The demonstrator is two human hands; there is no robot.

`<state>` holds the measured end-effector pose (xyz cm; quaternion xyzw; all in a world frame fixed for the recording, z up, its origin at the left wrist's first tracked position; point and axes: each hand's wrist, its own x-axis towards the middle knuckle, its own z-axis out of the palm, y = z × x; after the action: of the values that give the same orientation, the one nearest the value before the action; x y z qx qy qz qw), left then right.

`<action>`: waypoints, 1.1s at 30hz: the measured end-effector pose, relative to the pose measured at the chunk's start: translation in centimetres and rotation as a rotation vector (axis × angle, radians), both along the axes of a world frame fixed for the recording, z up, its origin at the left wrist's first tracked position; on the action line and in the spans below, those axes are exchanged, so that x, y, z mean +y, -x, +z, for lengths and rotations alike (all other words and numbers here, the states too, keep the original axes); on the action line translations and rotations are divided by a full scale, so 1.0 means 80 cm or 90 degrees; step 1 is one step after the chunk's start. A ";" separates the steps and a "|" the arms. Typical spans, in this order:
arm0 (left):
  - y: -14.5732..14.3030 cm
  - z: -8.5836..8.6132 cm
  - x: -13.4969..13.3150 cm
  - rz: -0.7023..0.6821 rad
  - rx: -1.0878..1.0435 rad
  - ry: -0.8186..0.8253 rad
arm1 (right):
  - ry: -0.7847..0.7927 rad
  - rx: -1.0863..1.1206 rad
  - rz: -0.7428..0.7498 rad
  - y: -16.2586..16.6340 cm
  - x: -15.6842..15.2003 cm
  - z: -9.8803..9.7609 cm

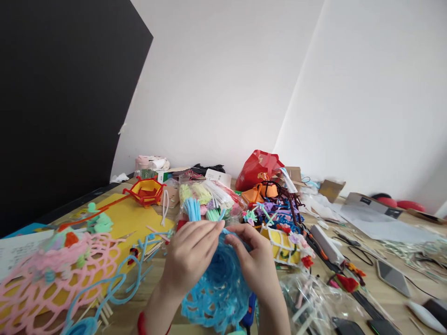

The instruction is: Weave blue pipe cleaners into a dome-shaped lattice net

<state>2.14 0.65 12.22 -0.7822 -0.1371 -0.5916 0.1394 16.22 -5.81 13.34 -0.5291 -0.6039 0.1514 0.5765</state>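
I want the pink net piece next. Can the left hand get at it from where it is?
Probably yes: the pink net piece lies uncovered left of the left hand, though that hand now pinches the blue woven piece.

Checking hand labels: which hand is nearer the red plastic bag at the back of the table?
Right. The right hand sits below the red plastic bag, almost in line; the left hand lies further left. Both grip the blue mesh piece.
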 end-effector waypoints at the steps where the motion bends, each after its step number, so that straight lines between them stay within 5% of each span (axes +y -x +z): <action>1: -0.001 0.000 0.000 -0.007 0.008 0.016 | 0.000 -0.006 -0.001 -0.001 -0.001 0.000; 11: -0.006 -0.008 0.001 -0.068 0.012 0.201 | -0.055 -0.179 -0.087 -0.012 0.002 -0.007; 19: 0.008 0.003 0.010 -0.116 0.092 0.462 | -0.041 -0.269 -0.115 -0.004 0.009 -0.006; 25: 0.020 0.001 0.017 -0.173 0.112 0.495 | -0.031 -0.239 -0.085 -0.002 0.014 -0.007; 33: 0.028 -0.002 0.021 -0.109 0.159 0.432 | -0.010 -0.224 -0.095 -0.004 0.019 -0.014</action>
<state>-0.10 2.34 12.10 -0.8586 -0.2411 -0.4223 -0.1622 16.52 -4.26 12.26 -0.5861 -0.6557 0.0084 0.4759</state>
